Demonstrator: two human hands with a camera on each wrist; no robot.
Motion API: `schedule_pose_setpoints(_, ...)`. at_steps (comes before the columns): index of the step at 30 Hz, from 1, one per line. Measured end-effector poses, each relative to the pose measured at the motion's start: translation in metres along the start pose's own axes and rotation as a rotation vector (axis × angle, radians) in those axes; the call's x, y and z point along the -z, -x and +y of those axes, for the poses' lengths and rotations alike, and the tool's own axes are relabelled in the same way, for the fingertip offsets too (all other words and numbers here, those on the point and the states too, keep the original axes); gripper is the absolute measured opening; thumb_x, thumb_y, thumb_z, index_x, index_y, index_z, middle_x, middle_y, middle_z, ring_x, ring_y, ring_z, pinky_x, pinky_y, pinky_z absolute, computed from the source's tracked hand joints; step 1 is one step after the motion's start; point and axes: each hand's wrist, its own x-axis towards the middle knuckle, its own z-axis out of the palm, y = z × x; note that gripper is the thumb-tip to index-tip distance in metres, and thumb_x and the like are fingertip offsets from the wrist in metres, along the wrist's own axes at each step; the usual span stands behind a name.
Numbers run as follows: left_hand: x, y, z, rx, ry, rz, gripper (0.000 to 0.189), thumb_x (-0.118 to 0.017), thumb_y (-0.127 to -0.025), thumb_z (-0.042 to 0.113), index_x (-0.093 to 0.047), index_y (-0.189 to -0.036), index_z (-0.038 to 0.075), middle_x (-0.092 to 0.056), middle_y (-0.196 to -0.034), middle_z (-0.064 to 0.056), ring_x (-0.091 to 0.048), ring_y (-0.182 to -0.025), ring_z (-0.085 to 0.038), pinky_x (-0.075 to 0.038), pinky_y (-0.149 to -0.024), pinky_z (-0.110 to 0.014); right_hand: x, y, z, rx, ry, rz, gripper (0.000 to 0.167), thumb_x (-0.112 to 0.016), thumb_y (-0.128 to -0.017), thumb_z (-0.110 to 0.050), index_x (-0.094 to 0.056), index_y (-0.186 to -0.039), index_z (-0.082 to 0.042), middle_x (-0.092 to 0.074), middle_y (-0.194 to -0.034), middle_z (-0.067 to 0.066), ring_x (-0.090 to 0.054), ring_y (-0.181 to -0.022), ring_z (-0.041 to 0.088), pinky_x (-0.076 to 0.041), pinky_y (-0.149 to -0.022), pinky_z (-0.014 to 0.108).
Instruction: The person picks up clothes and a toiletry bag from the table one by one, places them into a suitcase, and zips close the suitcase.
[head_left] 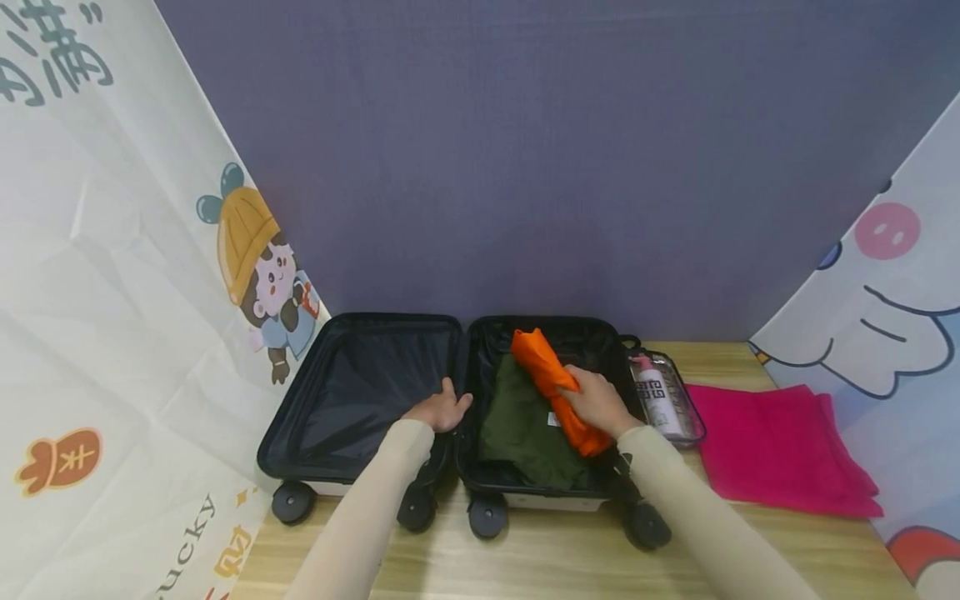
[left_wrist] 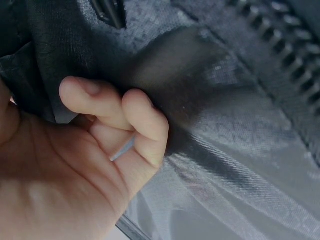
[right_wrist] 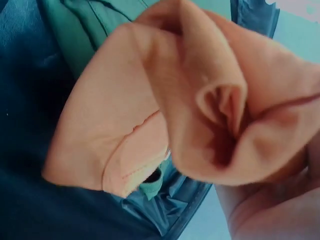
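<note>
An open suitcase (head_left: pixel 466 392) lies with its two halves side by side. Above its right half, my right hand (head_left: pixel 597 402) grips a folded orange garment (head_left: pixel 546 367), which hangs slantwise over a dark green garment (head_left: pixel 517 429) lying inside. In the right wrist view the orange cloth (right_wrist: pixel 210 100) fills much of the picture and hides most of the fingers. My left hand (head_left: pixel 441 408) is at the inner edge of the left half, thumb raised. In the left wrist view its fingers (left_wrist: pixel 145 120) are loosely bent beside the dark lining (left_wrist: pixel 225 130), holding nothing visible.
A clear pouch (head_left: pixel 678 400) with a pink-topped white pump bottle (head_left: pixel 658 400) leans by the suitcase's right side. Farther right, a bright pink cloth (head_left: pixel 780 450) lies on the wooden surface (head_left: pixel 540 558). A grey-blue wall (head_left: pixel 540 167) rises behind.
</note>
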Motion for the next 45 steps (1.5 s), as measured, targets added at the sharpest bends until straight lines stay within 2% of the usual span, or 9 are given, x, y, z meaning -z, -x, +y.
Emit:
schedule_pose_setpoints(10, 0.001, 0.007, 0.001, -0.008, 0.032, -0.007, 0.081, -0.028, -0.109, 0.055, 0.004, -0.164, 0.005, -0.036, -0.163, -0.024, -0.040, -0.148, -0.041, -0.035, -0.118, -0.054, -0.013, 0.005, -0.008, 0.047, 0.072, -0.155, 0.026, -0.066, -0.100, -0.024, -0.066, -0.124, -0.015, -0.072, -0.108, 0.007, -0.064, -0.089, 0.026, -0.053, -0.084, 0.050)
schedule_pose_setpoints(20, 0.001, 0.005, 0.000, 0.008, 0.033, -0.019, 0.083, -0.028, -0.109, 0.057, 0.005, -0.165, 0.006, -0.034, -0.164, -0.022, -0.039, -0.149, -0.040, -0.035, -0.119, -0.054, -0.019, 0.009, -0.012, 0.191, 0.052, -0.269, 0.018, -0.066, -0.099, -0.018, -0.067, -0.116, -0.011, -0.066, -0.097, 0.002, -0.057, -0.082, 0.017, -0.049, -0.080, 0.040)
schedule_pose_setpoints(26, 0.001, 0.004, -0.001, -0.004, 0.023, -0.010, 0.082, -0.029, -0.109, 0.056, 0.003, -0.165, 0.005, -0.035, -0.163, -0.023, -0.039, -0.149, -0.040, -0.034, -0.119, -0.053, -0.020, 0.009, -0.016, 0.125, 0.033, -0.392, 0.038, -0.064, -0.102, -0.029, -0.064, -0.135, -0.010, -0.068, -0.131, 0.008, -0.065, -0.112, 0.026, -0.049, -0.103, 0.051)
schedule_pose_setpoints(32, 0.002, 0.002, -0.003, -0.008, 0.031, -0.013, 0.083, -0.029, -0.108, 0.057, 0.004, -0.165, 0.006, -0.033, -0.165, -0.022, -0.038, -0.150, -0.039, -0.033, -0.120, -0.054, -0.020, 0.011, -0.017, 0.062, 0.003, -0.495, 0.059, -0.065, -0.100, -0.043, -0.055, -0.146, -0.007, -0.057, -0.149, 0.013, -0.053, -0.137, 0.035, -0.039, -0.116, 0.055)
schedule_pose_setpoints(35, 0.003, 0.004, -0.003, -0.016, 0.033, -0.012, 0.084, -0.029, -0.108, 0.058, 0.004, -0.165, 0.006, -0.032, -0.165, -0.022, -0.037, -0.150, -0.040, -0.033, -0.120, -0.054, -0.019, 0.013, -0.019, 0.043, -0.012, -0.516, 0.060, -0.066, -0.098, -0.047, -0.055, -0.142, -0.008, -0.061, -0.140, 0.015, -0.059, -0.127, 0.033, -0.044, -0.111, 0.053)
schedule_pose_setpoints(37, 0.003, 0.005, -0.003, -0.018, 0.030, -0.012, 0.084, -0.029, -0.108, 0.058, 0.005, -0.165, 0.006, -0.031, -0.165, -0.023, -0.036, -0.150, -0.040, -0.033, -0.120, -0.054, -0.019, 0.013, -0.019, 0.052, -0.020, -0.518, 0.053, -0.068, -0.097, -0.046, -0.055, -0.133, -0.009, -0.066, -0.126, 0.012, -0.064, -0.109, 0.027, -0.050, -0.100, 0.047)
schedule_pose_setpoints(40, 0.004, 0.006, -0.003, -0.020, 0.026, -0.013, 0.084, -0.029, -0.108, 0.058, 0.005, -0.165, 0.006, -0.031, -0.165, -0.023, -0.036, -0.150, -0.040, -0.033, -0.120, -0.054, -0.019, 0.013, -0.019, 0.063, -0.038, -0.534, 0.043, -0.071, -0.095, -0.043, -0.050, -0.119, -0.014, -0.063, -0.101, 0.006, -0.059, -0.085, 0.020, -0.048, -0.082, 0.037)
schedule_pose_setpoints(43, 0.004, 0.005, -0.002, -0.019, 0.018, -0.010, 0.083, -0.028, -0.109, 0.057, 0.004, -0.165, 0.006, -0.032, -0.165, -0.022, -0.037, -0.150, -0.039, -0.033, -0.120, -0.053, -0.018, 0.014, -0.018, 0.088, -0.054, -0.571, 0.039, -0.073, -0.094, -0.040, -0.053, -0.115, -0.014, -0.060, -0.100, 0.004, -0.056, -0.085, 0.019, -0.046, -0.081, 0.036)
schedule_pose_setpoints(45, 0.003, 0.005, -0.002, -0.019, 0.014, -0.007, 0.082, -0.028, -0.109, 0.057, 0.003, -0.165, 0.006, -0.033, -0.165, -0.022, -0.037, -0.150, -0.039, -0.033, -0.120, -0.052, -0.018, 0.015, -0.018, 0.102, -0.052, -0.603, 0.037, -0.072, -0.095, -0.040, -0.058, -0.118, -0.014, -0.064, -0.110, 0.006, -0.059, -0.096, 0.022, -0.048, -0.089, 0.041)
